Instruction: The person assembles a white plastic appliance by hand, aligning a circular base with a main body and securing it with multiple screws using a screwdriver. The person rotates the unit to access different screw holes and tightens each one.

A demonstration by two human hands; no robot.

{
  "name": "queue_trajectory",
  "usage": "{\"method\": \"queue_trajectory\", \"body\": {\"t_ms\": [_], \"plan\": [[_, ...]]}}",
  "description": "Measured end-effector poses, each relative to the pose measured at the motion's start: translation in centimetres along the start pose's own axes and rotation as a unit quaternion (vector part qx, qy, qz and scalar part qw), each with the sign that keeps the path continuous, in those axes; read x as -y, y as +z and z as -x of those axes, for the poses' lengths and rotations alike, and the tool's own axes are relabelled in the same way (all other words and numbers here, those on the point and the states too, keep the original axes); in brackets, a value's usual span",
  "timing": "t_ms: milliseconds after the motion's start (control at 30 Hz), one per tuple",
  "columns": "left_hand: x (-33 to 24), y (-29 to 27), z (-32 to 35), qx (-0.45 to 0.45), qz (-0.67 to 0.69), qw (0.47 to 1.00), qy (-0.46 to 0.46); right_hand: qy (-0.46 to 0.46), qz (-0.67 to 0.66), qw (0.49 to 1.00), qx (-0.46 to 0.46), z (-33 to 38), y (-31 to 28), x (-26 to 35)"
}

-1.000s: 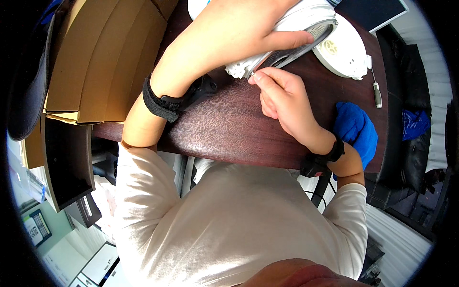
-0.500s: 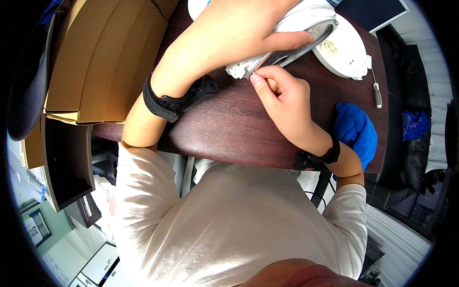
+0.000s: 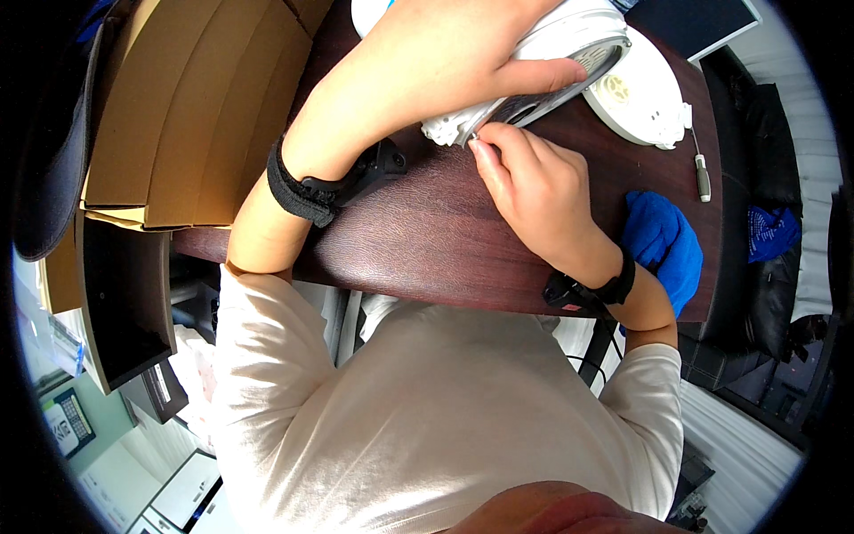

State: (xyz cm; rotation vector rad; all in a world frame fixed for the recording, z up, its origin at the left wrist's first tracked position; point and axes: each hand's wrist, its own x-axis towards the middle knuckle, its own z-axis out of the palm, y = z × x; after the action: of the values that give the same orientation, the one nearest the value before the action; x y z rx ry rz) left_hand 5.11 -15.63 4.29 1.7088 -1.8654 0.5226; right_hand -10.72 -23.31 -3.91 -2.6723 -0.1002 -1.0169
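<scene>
The left hand (image 3: 445,62) is wrapped over the top of a white plastic appliance housing (image 3: 569,36), palm down, fingers curled round its far side and the thumb laid flat along its near rim, so it has the housing firmly in its grasp. The right hand (image 3: 534,191) is drawn up into a loose fist just below that housing, thumb and forefinger pinched together at the tip against its lower white edge; whatever sits between those two fingertips is too small to make out. The housing is tilted on the dark wooden desk (image 3: 400,240), its open underside with a grey perforated plate turned toward the right hand.

Just right of the housing, touching it or nearly so, lies a round white cover (image 3: 636,102). Further right of the housing, a small screwdriver (image 3: 701,173) lies on the desk. Below and right of the housing, beside the right wrist, is a crumpled blue cloth (image 3: 663,245). Well left of the housing, flattened cardboard boxes (image 3: 178,116) are stacked at the desk's edge. Both wrists carry black straps
</scene>
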Motion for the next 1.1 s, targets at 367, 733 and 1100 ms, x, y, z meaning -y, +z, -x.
{"method": "queue_trajectory", "body": {"t_ms": [367, 733, 1100], "plan": [[0.7, 1.3, 0.2, -0.060, -0.011, 0.998, 0.023, 0.030, 0.015, 0.999, -0.005, -0.3, 0.1, 1.1], [1.1, 2.5, -0.1, -0.112, -0.019, 0.993, 0.032, 0.189, -0.105, 0.976, 0.025, -0.5, 0.5, 1.5], [1.2, 2.6, -0.4, -0.097, -0.002, 0.995, 0.026, 0.466, -0.650, 0.589, 0.116, -0.9, -1.4, 0.5]]}}
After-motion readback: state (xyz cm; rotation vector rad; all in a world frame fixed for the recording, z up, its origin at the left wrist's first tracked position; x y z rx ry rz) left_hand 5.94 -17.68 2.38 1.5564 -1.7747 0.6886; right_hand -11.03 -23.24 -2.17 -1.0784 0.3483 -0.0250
